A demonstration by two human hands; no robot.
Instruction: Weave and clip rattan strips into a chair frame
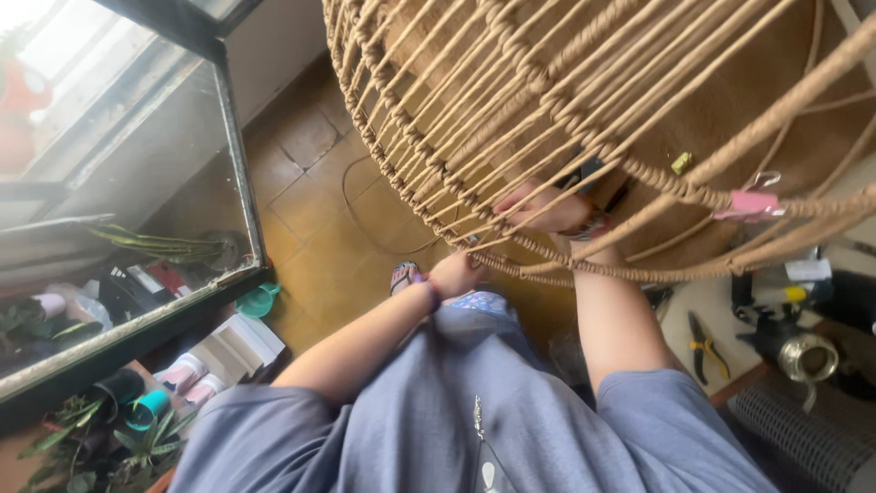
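Note:
A large round frame (639,110) wound with tan cord strands fills the top of the view. My left hand (454,274) is closed on the frame's lower rim, just outside the weave, with a purple band at the wrist. My right hand (538,210) reaches up inside the frame, behind the strands, and its fingers pinch the cords near the rim. A pink clip (750,203) and a small green clip (682,162) hang on the cords to the right. My grey shirt and lap take up the bottom.
Yellow-handled pliers (704,347) and a metal cup (808,356) lie on a surface at the right. A glass-topped table (239,183) with potted plants (119,438) stands at the left, with a teal cup (258,299) below it. A tiled floor (310,210) and my sandalled foot (405,274) show beneath.

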